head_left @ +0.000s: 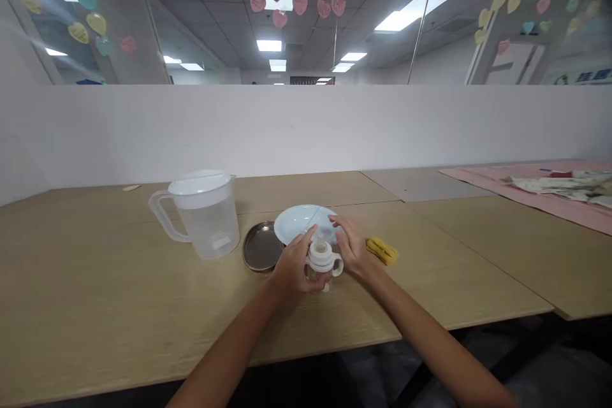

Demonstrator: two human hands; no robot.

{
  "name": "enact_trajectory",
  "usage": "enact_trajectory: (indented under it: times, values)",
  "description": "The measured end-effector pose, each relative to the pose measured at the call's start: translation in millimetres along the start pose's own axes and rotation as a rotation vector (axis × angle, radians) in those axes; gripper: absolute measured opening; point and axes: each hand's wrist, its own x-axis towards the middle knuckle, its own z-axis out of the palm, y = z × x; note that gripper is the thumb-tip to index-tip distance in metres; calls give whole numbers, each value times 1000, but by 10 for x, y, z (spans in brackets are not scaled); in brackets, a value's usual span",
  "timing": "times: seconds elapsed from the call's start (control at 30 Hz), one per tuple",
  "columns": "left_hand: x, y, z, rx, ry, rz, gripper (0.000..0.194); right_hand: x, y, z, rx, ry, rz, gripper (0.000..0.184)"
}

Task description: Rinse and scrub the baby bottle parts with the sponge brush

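Observation:
My left hand [295, 264] is wrapped around a baby bottle [321, 257] that has a white collar, a clear body and white side handles. The bottle is held upright above the table, its top uncovered by my fingers. Beside it on the right, my right hand [351, 243] is open, fingers curved and apart from the thumb, with nothing visible in it. Just behind both hands sits a pale blue bowl [292, 218]; a thin line crosses its inside, and what that is I cannot make out.
A clear plastic pitcher [210, 226] with a white lid stands on the left. Between pitcher and bowl lies a round-cornered metal tray [261, 247]. A yellow brush or sponge [382, 250] rests right of my hand. Pink cloth [482, 182] covers the far right of the wooden table [143, 306].

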Motion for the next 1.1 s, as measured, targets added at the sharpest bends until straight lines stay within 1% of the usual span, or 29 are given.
enact_trajectory:
  times: [0.13,0.23,0.3,0.33,0.43,0.5,0.53,0.6,0.67,0.73,0.8,0.93,1.0,1.1]
  values:
    - [18,11,5,14,10,12,90,-49,-133,4,51,1,-177,38]
    - [19,9,7,39,-2,1,87,-47,-199,7,48,-28,-223,47]
    - [17,2,9,48,-1,2,87,-31,-190,14,29,-22,-221,48]
    - [16,-3,10,51,2,2,87,-23,-171,15,9,5,-210,46]
    - [14,-23,18,55,9,-8,84,-16,-97,8,-51,139,-133,37]
    - [15,-35,25,59,4,-22,83,-28,-81,3,-49,157,-110,30]
    - [16,-39,29,58,0,-24,83,-37,-92,7,-36,136,-117,28]
    - [19,-40,33,54,-2,-23,83,-57,-143,31,-8,49,-145,29]
    - [22,-32,32,46,-1,-12,84,-73,-212,72,16,-43,-159,34]
    - [26,-17,26,36,8,2,86,-84,-266,111,40,-91,-143,38]
    - [30,2,19,24,18,-1,88,-85,-290,126,69,-77,-95,38]
    - [38,30,12,-8,15,-69,92,-47,-279,110,175,67,96,37]
    - [40,35,12,-11,8,-113,93,-7,-279,117,334,125,226,40]
    - [38,33,16,-12,-1,-153,95,63,-291,151,685,138,479,48]
